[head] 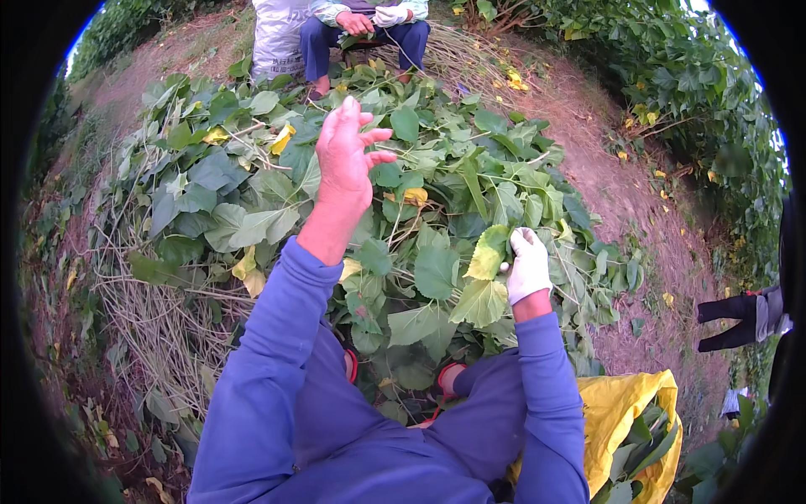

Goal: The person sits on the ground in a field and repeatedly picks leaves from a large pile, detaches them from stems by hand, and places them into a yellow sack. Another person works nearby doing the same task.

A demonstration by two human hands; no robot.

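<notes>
A wide heap of leafy cut branches (434,268) covers the ground before me. My left hand (346,151) is bare and raised over the heap, its fingers apart and nothing in them. In a white glove, my right hand (527,264) is closed around the base of a few leaves at the heap's near right. A yellow-green leaf (488,252) sticks out to the left of that glove, and a paler leaf (482,302) hangs just below. The stems inside the glove are hidden.
Stripped twigs (170,327) lie piled at left. At lower right stands a yellow sack (607,403) with leaves inside. Across the heap a seated person (365,31) handles leaves beside a white woven sack (277,38). Another person's legs (730,321) show far right. Leafy shrubs (680,69) border the path.
</notes>
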